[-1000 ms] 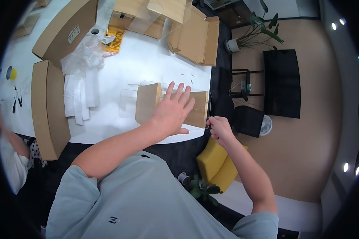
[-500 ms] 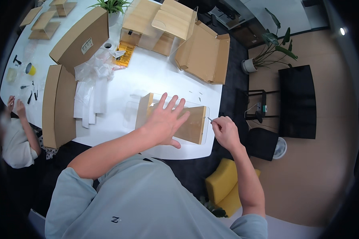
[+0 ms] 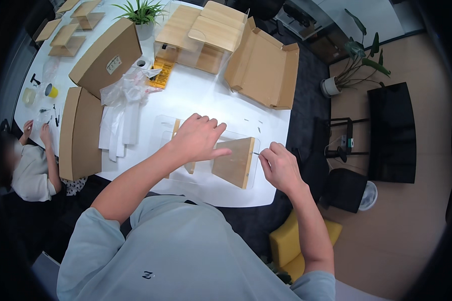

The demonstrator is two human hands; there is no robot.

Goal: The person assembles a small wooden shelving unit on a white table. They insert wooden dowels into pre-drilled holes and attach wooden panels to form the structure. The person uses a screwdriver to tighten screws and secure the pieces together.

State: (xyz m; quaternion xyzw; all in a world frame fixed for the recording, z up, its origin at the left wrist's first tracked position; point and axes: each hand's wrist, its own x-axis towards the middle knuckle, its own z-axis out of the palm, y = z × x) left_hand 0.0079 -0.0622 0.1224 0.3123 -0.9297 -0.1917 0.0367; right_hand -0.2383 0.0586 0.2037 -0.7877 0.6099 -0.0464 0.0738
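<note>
A light wooden board [image 3: 234, 163] stands on edge between clear plastic panels on the white table [image 3: 186, 95]. Small dark dots mark its right-hand edge. My left hand [image 3: 198, 138] lies over the top of this piece, thumb stretched out and fingers slightly bent, touching it from above. Just right of the board, my right hand [image 3: 281, 166] pinches a thin dark metal rod, perhaps a hex key [image 3: 256, 153], whose tip meets the board's edge. A second wooden board [image 3: 176, 127] shows partly behind my left hand.
Open cardboard boxes [image 3: 262, 67] stand at the back right and left. Plastic wrapping [image 3: 123, 90] lies beside the left boxes. Finished-looking wooden stands [image 3: 213, 30] and a potted plant [image 3: 144, 27] are at the back. Another person [image 3: 32, 168] works at far left.
The wooden board has shifted slightly left and tilted, apart from the other board. My left hand's fingers have drawn together from a wide spread. My right hand has moved slightly left with the rod.
</note>
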